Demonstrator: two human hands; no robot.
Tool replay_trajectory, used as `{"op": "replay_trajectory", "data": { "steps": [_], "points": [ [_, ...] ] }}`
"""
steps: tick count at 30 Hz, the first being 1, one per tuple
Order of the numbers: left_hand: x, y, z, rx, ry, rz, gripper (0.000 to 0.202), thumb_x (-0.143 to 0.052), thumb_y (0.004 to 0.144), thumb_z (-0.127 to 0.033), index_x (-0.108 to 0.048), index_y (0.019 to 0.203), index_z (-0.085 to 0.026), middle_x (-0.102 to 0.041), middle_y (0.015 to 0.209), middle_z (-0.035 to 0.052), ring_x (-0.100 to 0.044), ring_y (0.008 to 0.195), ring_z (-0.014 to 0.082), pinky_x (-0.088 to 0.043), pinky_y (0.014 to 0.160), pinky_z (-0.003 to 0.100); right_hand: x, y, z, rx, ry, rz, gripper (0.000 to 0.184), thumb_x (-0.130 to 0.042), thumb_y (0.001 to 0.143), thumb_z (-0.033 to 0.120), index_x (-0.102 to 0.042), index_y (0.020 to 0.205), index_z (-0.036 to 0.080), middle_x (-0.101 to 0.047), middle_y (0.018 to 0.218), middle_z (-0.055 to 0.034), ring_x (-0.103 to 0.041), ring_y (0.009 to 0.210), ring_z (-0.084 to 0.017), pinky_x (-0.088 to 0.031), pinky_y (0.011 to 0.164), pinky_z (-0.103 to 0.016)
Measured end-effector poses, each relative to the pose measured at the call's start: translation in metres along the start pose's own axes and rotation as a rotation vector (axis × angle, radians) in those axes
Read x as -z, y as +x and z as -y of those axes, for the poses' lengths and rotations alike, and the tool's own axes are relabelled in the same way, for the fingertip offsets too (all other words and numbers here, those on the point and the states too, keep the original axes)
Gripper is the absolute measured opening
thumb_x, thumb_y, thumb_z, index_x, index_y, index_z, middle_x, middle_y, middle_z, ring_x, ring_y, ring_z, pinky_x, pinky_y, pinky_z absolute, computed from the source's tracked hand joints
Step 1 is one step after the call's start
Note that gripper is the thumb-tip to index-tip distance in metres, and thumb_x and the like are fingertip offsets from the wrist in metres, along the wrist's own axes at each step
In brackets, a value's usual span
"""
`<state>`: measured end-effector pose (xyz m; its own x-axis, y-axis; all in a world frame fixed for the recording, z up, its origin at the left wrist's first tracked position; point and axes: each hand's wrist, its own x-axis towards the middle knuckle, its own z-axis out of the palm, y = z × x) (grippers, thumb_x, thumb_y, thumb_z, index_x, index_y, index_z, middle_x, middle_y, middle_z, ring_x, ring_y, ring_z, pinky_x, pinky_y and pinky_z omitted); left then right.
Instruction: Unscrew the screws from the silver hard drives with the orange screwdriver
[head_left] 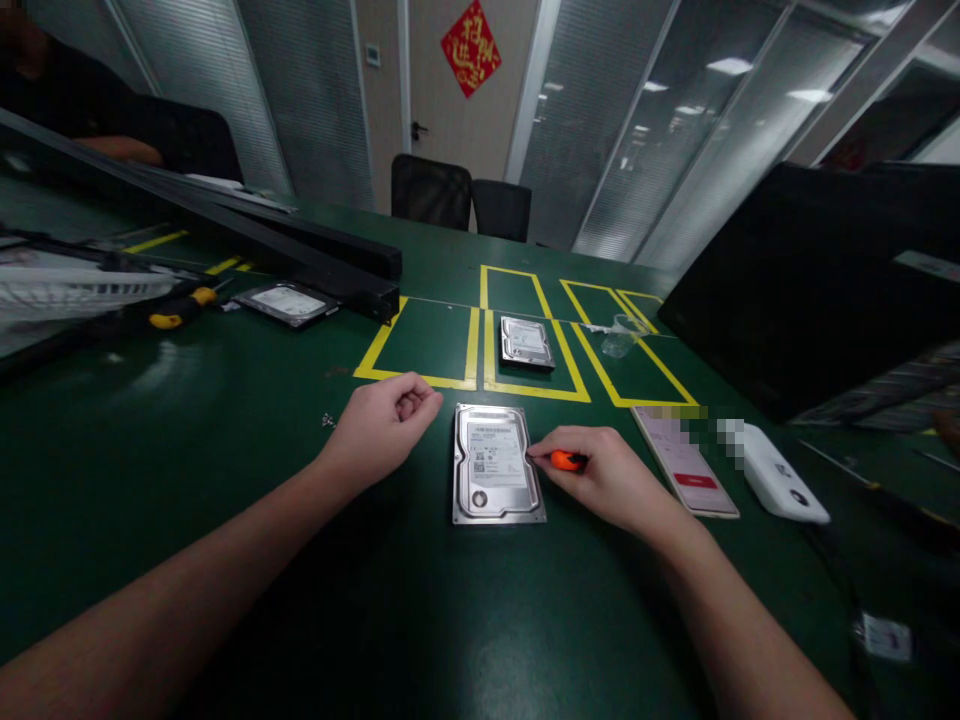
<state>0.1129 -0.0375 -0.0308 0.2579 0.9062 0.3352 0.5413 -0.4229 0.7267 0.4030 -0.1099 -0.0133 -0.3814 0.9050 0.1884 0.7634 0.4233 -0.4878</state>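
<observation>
Your hands flank a hard drive [497,463] lying flat on the green surface [225,480].

Your right hand [611,478] is clamped on an orange-handled screwdriver [564,460], its tip at the drive's right edge; your left hand [382,425] rests just beside it, curled into a loose fist, holding nothing visible. With the drive unsteadied, the tip could slip and scratch the casing.
</observation>
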Motion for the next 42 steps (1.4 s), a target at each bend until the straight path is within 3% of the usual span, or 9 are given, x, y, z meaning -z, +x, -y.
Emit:
{"op": "replay_trajectory", "data": {
  "steps": [17,27,42],
  "points": [
    [0.0003,-0.0002,-0.0038,0.000,-0.018,-0.005,0.028,-0.061,0.093,-0.039,-0.062,0.073,-0.019,-0.052,0.061,-0.0035,-0.044,0.055,0.0121,-0.033,0.055,0.027,0.0002,-0.0002,0.0023,-0.063,0.010,-0.011,0.022,-0.071,0.093,0.018,-0.084,0.109,0.025,-0.084,0.102,-0.0055,-0.080,0.092,-0.023,-0.063,0.086,-0.040],
    [0.0019,0.0001,-0.0037,-0.004,-0.008,-0.001,0.028,-0.062,0.092,-0.039,-0.063,0.074,-0.019,-0.054,0.062,-0.0029,-0.046,0.056,0.0123,-0.034,0.055,0.026,-0.0017,-0.0003,0.0025,-0.065,0.003,-0.007,0.016,-0.069,0.095,0.022,-0.083,0.103,0.023,-0.083,0.102,-0.0051,-0.079,0.091,-0.022,-0.061,0.085,-0.036],
    [0.0003,-0.0004,-0.0023,-0.007,-0.017,-0.005,0.028,-0.062,0.092,-0.039,-0.062,0.073,-0.019,-0.052,0.060,-0.0038,-0.045,0.056,0.0122,-0.034,0.056,0.026,-0.0019,0.0012,0.0044,-0.030,-0.035,-0.028,0.014,-0.069,0.093,0.015,-0.081,0.098,0.022,-0.082,0.096,-0.0048,-0.078,0.087,-0.021,-0.060,0.080,-0.035]
  ]
}}
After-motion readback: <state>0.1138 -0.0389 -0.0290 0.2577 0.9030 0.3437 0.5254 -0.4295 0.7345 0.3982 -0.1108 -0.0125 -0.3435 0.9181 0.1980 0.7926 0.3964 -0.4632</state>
